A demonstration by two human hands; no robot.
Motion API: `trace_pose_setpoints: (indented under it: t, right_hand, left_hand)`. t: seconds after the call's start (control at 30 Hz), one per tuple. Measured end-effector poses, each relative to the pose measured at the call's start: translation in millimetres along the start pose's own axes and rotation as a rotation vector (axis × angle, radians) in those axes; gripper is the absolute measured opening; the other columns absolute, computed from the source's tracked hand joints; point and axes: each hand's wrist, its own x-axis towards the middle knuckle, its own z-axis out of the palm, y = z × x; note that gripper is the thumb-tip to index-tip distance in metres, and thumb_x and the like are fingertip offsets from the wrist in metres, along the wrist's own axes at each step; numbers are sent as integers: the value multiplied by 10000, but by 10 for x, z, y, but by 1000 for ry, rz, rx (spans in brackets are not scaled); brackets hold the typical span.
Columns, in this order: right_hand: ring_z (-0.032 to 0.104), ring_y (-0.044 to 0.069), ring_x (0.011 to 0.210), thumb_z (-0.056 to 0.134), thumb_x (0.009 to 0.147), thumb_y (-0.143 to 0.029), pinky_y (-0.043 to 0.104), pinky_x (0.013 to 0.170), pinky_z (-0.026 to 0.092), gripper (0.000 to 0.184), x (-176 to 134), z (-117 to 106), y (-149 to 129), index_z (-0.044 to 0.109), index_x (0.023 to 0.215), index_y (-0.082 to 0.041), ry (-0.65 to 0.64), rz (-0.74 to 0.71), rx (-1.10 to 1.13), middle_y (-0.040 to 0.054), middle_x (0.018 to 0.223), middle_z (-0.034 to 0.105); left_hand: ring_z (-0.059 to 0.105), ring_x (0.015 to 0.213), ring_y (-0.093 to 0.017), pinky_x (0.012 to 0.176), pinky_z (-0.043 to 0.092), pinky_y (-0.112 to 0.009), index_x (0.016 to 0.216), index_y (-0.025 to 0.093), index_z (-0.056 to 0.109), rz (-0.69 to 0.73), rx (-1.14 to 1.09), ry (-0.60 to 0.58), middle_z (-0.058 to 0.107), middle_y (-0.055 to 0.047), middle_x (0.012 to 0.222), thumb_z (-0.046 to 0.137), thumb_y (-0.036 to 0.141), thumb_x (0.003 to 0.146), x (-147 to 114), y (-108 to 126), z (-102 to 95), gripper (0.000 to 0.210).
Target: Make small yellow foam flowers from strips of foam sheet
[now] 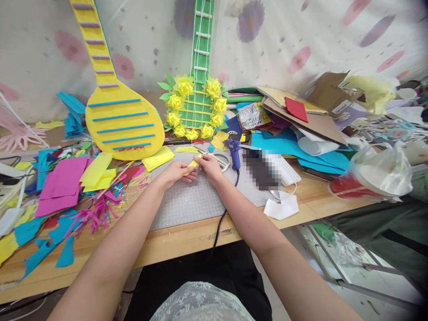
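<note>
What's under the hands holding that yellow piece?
A gray gridded mat extends beneath them; patches hidden by the left hand, right hand and yellow piece can't be seen.

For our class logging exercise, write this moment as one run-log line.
left hand: holding yellow piece | right hand: fingers on same piece | below: gridded mat | nearby: glue gun

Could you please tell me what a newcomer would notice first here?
Probably the yellow instrument shape with blue strips, at the back left. Right of it stands a green one edged with yellow flowers. In front, the left hand and right hand hold a yellow piece above the gray mat.
</note>
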Motion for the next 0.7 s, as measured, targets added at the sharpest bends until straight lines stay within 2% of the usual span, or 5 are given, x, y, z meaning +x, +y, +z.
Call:
trace_pose_setpoints:
  t: [0.2, 0.4, 0.6, 0.7]
  right_hand:
    - [286, 37, 420, 717, 523, -554, 221, 435, 229, 467, 6, 19, -15, 429, 510, -187, 42, 1, -38, -84, 452, 336]
    - [265, 38, 413, 708, 543, -518, 214, 421, 184, 467, -5, 43, 13, 378, 484, -192, 90, -22, -22, -84, 433, 293]
    - [255, 35, 411, 704, 540, -435, 216, 435, 173, 415, -19, 49, 9, 374, 482, -189, 100, -9, 60, -91, 424, 287]
    - [267, 37, 420, 685, 570, -431, 215, 443, 192, 387, -30, 60, 7, 392, 499, -188, 90, -14, 40, -88, 437, 317]
  left_hand:
    - [686, 696, -176, 659, 551, -288, 753, 118, 680, -11, 1, 20, 725, -116, 805, 704, 356, 694, 4, -65, -64, 246]
    - [686, 672, -172, 636, 545, -275, 762, 119, 680, -16, 11, 23, 726, -113, 803, 680, 352, 716, -7, -77, -71, 238]
    - [687, 810, -209, 712, 544, -305, 810, 132, 706, 20, 91, -73, 723, -127, 911, 751, 485, 578, -52, 10, -98, 425]
    - [681, 824, -212, 699, 542, -299, 795, 139, 714, 34, 123, -42, 728, -106, 859, 736, 540, 555, -15, 40, -90, 468]
